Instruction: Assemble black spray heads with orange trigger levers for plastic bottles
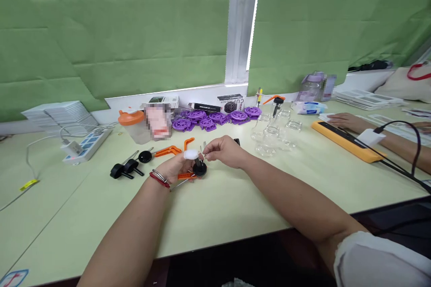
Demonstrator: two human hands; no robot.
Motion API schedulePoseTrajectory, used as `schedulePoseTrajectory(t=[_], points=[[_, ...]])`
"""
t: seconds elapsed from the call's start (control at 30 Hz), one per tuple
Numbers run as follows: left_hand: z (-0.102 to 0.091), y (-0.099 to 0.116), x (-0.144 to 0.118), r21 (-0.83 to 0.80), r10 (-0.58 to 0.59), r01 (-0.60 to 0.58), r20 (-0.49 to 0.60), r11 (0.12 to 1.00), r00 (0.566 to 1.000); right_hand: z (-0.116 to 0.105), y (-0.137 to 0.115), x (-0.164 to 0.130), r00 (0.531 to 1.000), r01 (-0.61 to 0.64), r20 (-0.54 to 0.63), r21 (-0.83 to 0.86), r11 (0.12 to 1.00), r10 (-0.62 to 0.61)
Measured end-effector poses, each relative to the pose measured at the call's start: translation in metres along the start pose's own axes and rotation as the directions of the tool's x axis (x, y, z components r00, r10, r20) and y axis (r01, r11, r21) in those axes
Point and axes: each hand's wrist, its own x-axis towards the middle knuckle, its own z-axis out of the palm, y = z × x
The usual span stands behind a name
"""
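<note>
Pink item (157,121) blurred; co-worker's arms (387,136) cut off right

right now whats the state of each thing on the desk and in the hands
left hand: closed on a black-knobbed metal part
right hand: pinching the part's prongs
black knob pieces: lying loose on the table
purple wheels: piled by the wall
glass jars: upright, lidless
orange-lidded bottle: upright, lid on

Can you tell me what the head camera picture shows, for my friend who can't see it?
Two bare hands meet over a pale green table: the left hand holds a black knob part with a white cap, the right hand pinches its metal prongs. Purple wheels and clear jars sit behind.
</note>
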Motion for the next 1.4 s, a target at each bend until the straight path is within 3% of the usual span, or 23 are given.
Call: schedulePoseTrajectory(t=[0.13,0.3,0.5,0.83,1.4], points=[[0.002,0.001,0.001,0.018,-0.013,0.014,-0.033,1.000,0.999,-0.001,0.006,0.009,0.998,0.052,0.049,-0.029,0.998,-0.050],[0.007,0.004,0.000,0.025,0.000,0.001,-0.004,1.000,1.000,0.002,0.014,0.012,0.997,0.011,0.072,-0.039,0.999,-0.008],[0.007,0.004,0.001,0.047,0.004,-0.003,-0.014,0.999,1.000,0.008,0.016,0.014,0.995,-0.057,0.084,0.066,0.996,0.051],[0.005,0.003,0.001,0.037,-0.001,0.001,-0.014,0.999,1.000,0.007,0.015,0.015,0.992,-0.079,0.111,0.124,0.989,0.065],[0.007,0.004,0.001,0.046,-0.001,0.004,-0.048,0.999,0.999,0.008,0.018,0.012,0.994,-0.017,0.111,0.139,0.990,0.001]])
